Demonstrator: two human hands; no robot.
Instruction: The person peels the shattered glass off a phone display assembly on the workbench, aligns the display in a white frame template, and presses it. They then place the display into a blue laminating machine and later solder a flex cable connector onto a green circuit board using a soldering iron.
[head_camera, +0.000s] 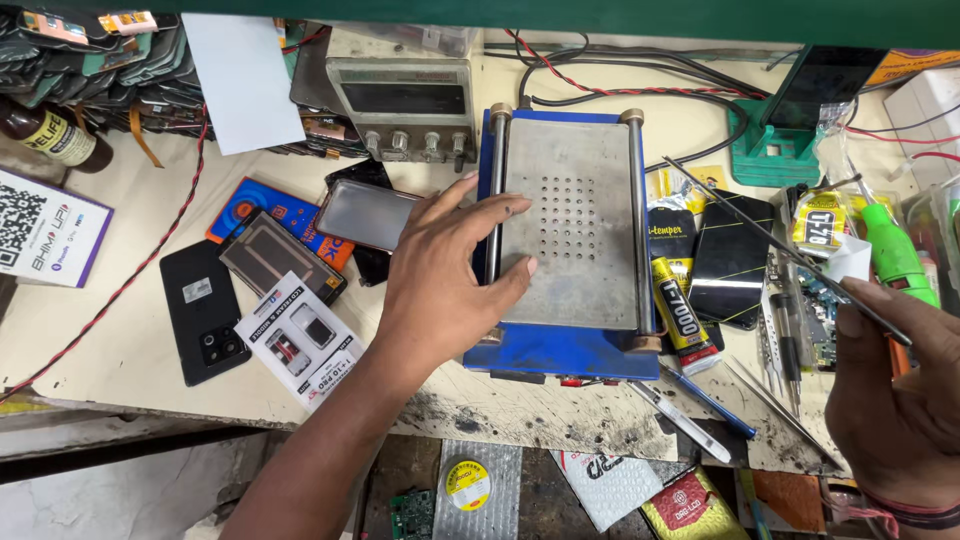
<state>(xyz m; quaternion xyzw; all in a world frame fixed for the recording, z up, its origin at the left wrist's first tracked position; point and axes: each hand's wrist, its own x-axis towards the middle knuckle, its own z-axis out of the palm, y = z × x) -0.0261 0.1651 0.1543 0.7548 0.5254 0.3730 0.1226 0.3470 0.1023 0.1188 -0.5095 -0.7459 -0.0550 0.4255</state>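
Head view, looking down on your cluttered table (120, 370). Your left hand (445, 275) lies palm down on the left edge of the blue machine (555, 350) with the grey perforated plate (575, 215); fingers (505, 210) spread apart and flat, tips resting on the plate and across its left metal rail (494, 190), clamped on nothing. That machine sits mid-table, just in front of the grey box with 4 knobs (405, 105).

Your right hand (895, 385) is low at the right edge, fingers closed together around a long thin metal tool (790, 255) that slants up-left over the table, its tip near the yellow packet (675, 185).

Just right of the machine: a glue tube (680, 315) with black-and-yellow label, a dark glass panel (730, 260) beside it, and a blue pen (710, 400) and silver tweezers (680, 420) near the front edge. A green-handled screwdriver (890, 250) lies further right, a green stand (775, 150) holding a dark screen behind it.

Left of your hand: a grey phone screen (365, 215) touching the thumb side, a black phone (205, 315) face down, a white accessory box (300, 340) beside it, and a red-and-black twisted wire (120, 285) crossing the table. Stacked phone covers (90, 60) sit at far left
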